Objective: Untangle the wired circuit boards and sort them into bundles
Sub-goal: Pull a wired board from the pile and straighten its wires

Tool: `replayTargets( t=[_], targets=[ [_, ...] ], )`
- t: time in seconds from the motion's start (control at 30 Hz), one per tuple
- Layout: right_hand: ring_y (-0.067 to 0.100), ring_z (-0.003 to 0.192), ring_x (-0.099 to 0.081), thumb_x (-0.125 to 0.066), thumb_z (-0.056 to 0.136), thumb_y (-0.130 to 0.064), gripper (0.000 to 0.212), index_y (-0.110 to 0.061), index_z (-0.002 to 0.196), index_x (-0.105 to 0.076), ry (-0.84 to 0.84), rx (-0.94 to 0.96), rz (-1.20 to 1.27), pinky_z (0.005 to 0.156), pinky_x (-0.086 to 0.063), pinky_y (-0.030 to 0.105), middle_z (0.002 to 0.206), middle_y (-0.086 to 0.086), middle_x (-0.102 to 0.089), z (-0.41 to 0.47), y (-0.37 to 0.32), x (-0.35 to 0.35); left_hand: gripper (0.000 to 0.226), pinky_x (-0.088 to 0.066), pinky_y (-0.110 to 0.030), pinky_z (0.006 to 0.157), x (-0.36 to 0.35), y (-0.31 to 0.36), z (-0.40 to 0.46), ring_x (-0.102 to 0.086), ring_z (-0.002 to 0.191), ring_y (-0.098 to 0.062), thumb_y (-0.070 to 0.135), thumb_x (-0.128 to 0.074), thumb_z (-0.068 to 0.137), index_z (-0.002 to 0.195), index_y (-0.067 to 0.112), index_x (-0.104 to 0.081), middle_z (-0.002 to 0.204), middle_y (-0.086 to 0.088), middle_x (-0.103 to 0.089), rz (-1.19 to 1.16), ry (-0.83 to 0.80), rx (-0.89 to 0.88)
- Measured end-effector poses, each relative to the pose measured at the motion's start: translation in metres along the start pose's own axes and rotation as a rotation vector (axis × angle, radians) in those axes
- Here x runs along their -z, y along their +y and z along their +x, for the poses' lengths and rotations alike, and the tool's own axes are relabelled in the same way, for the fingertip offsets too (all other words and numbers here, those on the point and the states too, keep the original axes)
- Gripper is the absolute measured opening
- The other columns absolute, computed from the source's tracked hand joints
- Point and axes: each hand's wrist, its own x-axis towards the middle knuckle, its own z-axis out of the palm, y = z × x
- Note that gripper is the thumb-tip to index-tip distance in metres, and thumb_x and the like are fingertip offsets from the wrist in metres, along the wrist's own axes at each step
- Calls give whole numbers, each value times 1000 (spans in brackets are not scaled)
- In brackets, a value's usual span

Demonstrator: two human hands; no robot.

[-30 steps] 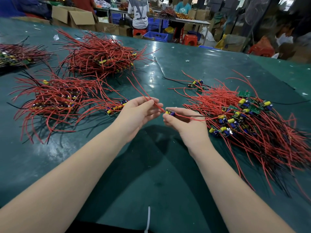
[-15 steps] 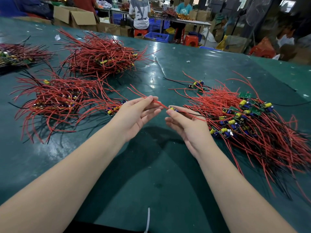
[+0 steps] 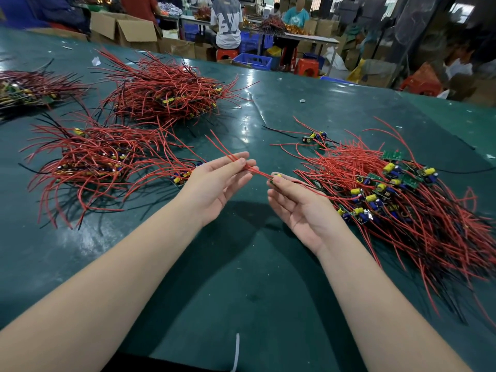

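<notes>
Red wires [image 3: 236,159] run between both hands above the green table [image 3: 241,264]. Left hand [image 3: 214,183] pinches the wires between thumb and fingers; right hand [image 3: 300,202] pinches a small circuit board [image 3: 276,178] at its fingertips. Tangled pile [image 3: 402,200] lies just right. No writing on the boards is readable.

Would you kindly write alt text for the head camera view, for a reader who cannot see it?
A person's left hand pinches red wires leading to a small circuit board pinched by the right hand, above a green table. A loose pile of wired boards lies to the right; sorted bundles lie to the left.
</notes>
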Motion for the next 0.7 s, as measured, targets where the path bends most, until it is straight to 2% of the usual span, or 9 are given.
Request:
replayTargets(
  t=[0.17, 0.37, 0.47, 0.57, 0.7],
  targets=[
    [10, 61, -67, -77, 61, -15, 13, -12, 74, -79, -87, -2, -109, 59, -53, 18, 79, 6, -74, -4, 0, -4, 13, -54, -13, 64, -1, 1, -1, -73, 78, -13, -3, -55, 93, 97, 3, -65, 83, -6, -75, 24, 23, -25],
    [6, 52, -61, -75, 71, -10, 5, -14, 72, -78, -34, 34, -183, 52, -50, 16, 78, 6, -74, -5, -2, -2, 12, -55, -14, 64, 0, 5, 0, -73, 79, -15, 4, -54, 96, 99, -1, -64, 84, -8, -75, -33, 24, 17],
    [6, 48, -60, -72, 80, -8, 15, -17, 70, -79, 10, 22, -185, 49, -49, 17, 79, 4, -74, -5, -1, -3, 15, -54, -14, 62, 0, 7, 0, -73, 82, -16, 9, -52, 98, 99, 0, -64, 87, -8, -75, -68, 36, 2],
    [6, 47, -60, -75, 72, -14, 5, -17, 70, -79, 22, -1, -160, 48, -50, 17, 80, 3, -75, -6, -2, -5, 18, -54, -14, 61, -1, 8, 1, -73, 83, -15, 15, -51, 99, 96, 4, -65, 88, -5, -75, -116, 29, 0],
    [6, 48, -59, -77, 61, -20, 12, -16, 72, -78, 33, 1, -121, 49, -50, 17, 81, 3, -74, -6, -5, -3, 19, -53, -12, 58, -1, 14, 1, -73, 82, -11, 21, -50, 100, 95, 10, -65, 87, 0, -76, -174, 34, -2]
  ],
)
